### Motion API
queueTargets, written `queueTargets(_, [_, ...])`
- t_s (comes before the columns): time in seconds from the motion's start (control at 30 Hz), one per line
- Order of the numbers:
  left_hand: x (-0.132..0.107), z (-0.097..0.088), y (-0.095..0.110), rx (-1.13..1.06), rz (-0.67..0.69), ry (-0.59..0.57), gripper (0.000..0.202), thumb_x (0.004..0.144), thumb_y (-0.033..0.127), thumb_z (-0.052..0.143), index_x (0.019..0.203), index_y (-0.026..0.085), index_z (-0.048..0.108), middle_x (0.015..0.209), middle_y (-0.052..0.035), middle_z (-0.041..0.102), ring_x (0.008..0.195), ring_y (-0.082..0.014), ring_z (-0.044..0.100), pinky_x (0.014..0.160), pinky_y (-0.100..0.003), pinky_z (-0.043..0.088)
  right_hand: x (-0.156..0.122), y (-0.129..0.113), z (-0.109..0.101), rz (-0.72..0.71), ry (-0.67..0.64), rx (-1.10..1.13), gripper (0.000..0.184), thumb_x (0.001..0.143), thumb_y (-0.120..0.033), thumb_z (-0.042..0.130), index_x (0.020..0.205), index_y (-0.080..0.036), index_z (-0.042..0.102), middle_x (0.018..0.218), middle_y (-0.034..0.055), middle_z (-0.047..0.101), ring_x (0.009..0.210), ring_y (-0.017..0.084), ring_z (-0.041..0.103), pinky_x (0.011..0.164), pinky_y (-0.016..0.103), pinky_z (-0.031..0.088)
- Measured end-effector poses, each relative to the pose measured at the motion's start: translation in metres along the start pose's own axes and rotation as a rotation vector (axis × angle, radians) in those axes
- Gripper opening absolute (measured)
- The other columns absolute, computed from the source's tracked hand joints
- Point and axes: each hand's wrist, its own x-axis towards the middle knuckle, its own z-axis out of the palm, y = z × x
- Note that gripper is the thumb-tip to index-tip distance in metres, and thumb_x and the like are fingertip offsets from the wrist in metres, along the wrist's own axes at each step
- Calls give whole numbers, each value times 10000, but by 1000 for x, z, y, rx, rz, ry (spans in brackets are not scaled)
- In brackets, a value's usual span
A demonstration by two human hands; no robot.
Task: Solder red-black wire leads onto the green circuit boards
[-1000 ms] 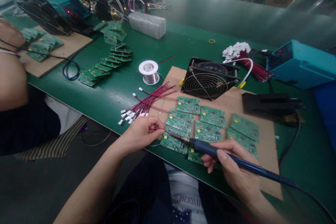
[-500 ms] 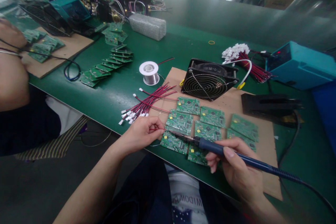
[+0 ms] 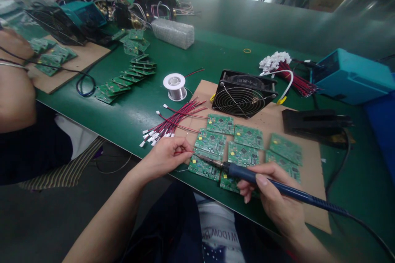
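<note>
My left hand [image 3: 169,154] pinches a thin red wire [image 3: 178,153] at the left edge of a green circuit board [image 3: 203,167]. In my right hand [image 3: 271,189] is a blue soldering iron [image 3: 242,172], held like a pen, its tip close to the wire's end at that board. Whether the tip touches the wire is too small to tell. Several more circuit boards [image 3: 243,154] lie on a brown board [image 3: 311,197]. Beside my left hand lies a bundle of red and black wires [image 3: 175,121] with white connectors.
A solder spool [image 3: 175,87] stands behind the wires. A black fan [image 3: 246,93] sits at the brown board's back edge, with a black iron holder [image 3: 314,122] and teal soldering station [image 3: 352,74] to the right. At left is a co-worker's arm [image 3: 15,86] near stacked boards [image 3: 126,76].
My right hand and the soldering iron have shifted slightly left, bringing the tip a little closer to my left fingers. My left hand stays in place with the wire.
</note>
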Motion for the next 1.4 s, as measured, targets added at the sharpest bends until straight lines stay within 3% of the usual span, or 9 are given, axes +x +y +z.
queueTargets(0.47, [-1,0,0,-35,9,-4,161,772,289,574,725,146,630,548,31,549,483,-71,426,462,-196,305,-2,-6,9,21,77,-51,201,888,-378,689,892,-178,669,656,43,711,510,167,651,423,240,542])
queueTargets(0.7, [-1,1,-3,-70,11,-7,134,773,271,585,738,149,631,566,27,572,491,-68,442,467,-193,320,-2,-8,11,9,51,-69,205,898,-377,674,881,-173,660,656,53,707,509,177,648,422,263,543])
queueTargets(1.0, [-1,0,-1,-2,10,6,175,772,308,574,729,148,630,546,30,529,491,-76,420,465,-204,302,-5,-12,16,17,91,-63,177,895,-355,677,877,-178,679,648,42,702,513,161,640,430,237,531])
queueTargets(1.4, [-1,1,-1,-12,2,-4,185,759,326,566,717,153,617,532,38,507,476,-72,390,453,-210,282,1,0,-1,-22,33,76,113,908,-295,673,919,-184,682,684,58,732,534,173,680,428,223,554])
